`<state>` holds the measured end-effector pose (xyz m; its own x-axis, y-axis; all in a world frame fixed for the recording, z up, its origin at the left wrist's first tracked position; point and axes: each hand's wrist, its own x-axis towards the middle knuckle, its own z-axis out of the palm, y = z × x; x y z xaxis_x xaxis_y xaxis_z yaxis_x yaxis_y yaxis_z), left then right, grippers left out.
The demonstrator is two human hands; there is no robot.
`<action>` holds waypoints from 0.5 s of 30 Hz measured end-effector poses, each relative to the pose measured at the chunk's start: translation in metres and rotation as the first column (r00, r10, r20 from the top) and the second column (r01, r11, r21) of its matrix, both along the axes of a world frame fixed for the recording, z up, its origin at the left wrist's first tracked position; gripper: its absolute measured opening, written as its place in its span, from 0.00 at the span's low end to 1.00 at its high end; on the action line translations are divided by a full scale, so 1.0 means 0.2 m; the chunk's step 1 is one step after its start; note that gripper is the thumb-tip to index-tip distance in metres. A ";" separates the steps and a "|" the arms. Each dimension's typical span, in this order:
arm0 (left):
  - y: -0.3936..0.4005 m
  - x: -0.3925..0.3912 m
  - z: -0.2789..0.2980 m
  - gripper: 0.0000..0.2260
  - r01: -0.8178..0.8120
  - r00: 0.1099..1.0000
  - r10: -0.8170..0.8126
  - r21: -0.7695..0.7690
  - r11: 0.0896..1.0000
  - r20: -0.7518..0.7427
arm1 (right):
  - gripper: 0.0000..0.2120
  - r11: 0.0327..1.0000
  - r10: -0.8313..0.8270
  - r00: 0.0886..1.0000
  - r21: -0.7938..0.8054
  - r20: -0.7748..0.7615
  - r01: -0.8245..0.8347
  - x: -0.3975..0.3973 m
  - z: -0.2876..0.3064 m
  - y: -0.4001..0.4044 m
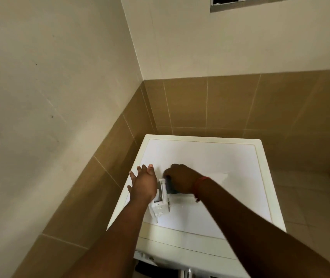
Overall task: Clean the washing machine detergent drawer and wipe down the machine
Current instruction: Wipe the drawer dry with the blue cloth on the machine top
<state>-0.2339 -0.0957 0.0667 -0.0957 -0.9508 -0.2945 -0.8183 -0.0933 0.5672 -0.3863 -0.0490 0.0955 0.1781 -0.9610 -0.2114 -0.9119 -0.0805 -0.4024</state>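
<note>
The detergent drawer lies near the washing machine top's left edge; left hand spread steadying it, right hand fingers clenched around a dark cloth, scrubbing.

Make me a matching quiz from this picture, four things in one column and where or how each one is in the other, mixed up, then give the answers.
Things:
1. left hand
2. right hand
3. drawer
4. wristband

States:
A. red, round the right wrist
B. lies on top of the washing machine
C. fingers spread, at the drawer's left side
D. curled over a dark cloth

Pairs: 1-C, 2-D, 3-B, 4-A
</note>
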 end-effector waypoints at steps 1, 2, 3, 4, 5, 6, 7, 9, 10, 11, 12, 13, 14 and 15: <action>0.00 0.00 0.00 0.26 0.014 1.000 -0.014 -0.019 1.000 -0.008 | 0.13 0.998 0.025 1.000 -0.062 -0.012 -0.026 0.05 -0.02 0.00; 0.00 0.00 0.01 0.27 0.040 0.999 -0.040 -0.040 0.998 -0.001 | 0.12 0.994 0.029 0.999 -0.103 -0.022 -0.031 0.08 -0.04 0.00; 0.00 -0.01 0.02 0.28 0.041 0.999 -0.041 -0.037 0.998 0.001 | 0.12 0.993 0.019 1.000 -0.113 -0.016 -0.021 0.07 -0.05 0.01; 0.00 -0.01 0.03 0.28 0.036 0.999 -0.036 -0.016 0.999 -0.008 | 0.13 0.995 0.008 1.000 -0.101 0.000 -0.008 0.03 -0.05 0.02; 0.00 -0.01 0.03 0.27 0.022 1.000 -0.022 0.005 1.000 0.012 | 0.14 0.998 -0.007 1.000 -0.068 0.006 0.008 -0.03 -0.03 0.04; 0.00 -0.01 0.04 0.25 0.030 0.998 -0.031 0.028 0.999 0.054 | 0.15 0.999 -0.026 1.000 -0.021 -0.006 0.026 -0.11 -0.03 0.06; 0.01 -0.01 0.04 0.24 0.038 0.995 -0.041 0.037 0.999 0.094 | 0.16 0.998 -0.050 0.998 0.028 -0.036 0.051 -0.20 -0.02 0.09; 0.02 -0.03 0.06 0.23 0.055 0.989 -0.058 0.024 0.998 0.136 | 0.15 0.986 -0.109 0.989 0.114 -0.095 0.120 -0.37 0.00 0.14; 0.04 -0.04 0.08 0.23 0.049 0.990 -0.051 0.022 0.999 0.134 | 0.15 0.981 -0.130 0.985 0.130 -0.113 0.144 -0.42 0.00 0.15; 0.04 -0.04 0.10 0.23 0.026 0.991 -0.031 0.035 0.999 0.128 | 0.15 0.980 -0.137 0.982 0.124 -0.129 0.153 -0.42 0.00 0.14; 0.04 -0.05 0.11 0.22 0.034 0.990 -0.038 0.033 0.999 0.137 | 0.17 0.984 -0.128 0.981 0.102 -0.145 0.144 -0.39 0.00 0.13; 0.05 -0.05 0.12 0.22 0.029 0.989 -0.033 0.033 0.999 0.145 | 0.18 0.990 -0.106 0.982 0.073 -0.155 0.118 -0.32 -0.01 0.11; 0.06 -0.06 0.12 0.22 0.043 0.985 -0.046 0.023 0.999 0.166 | 0.18 0.996 -0.076 0.986 0.042 -0.150 0.083 -0.24 -0.02 0.08; 0.06 -0.06 0.12 0.22 0.053 0.982 -0.054 0.010 0.999 0.181 | 0.17 0.999 -0.042 0.990 -0.006 -0.138 0.041 -0.14 -0.03 0.06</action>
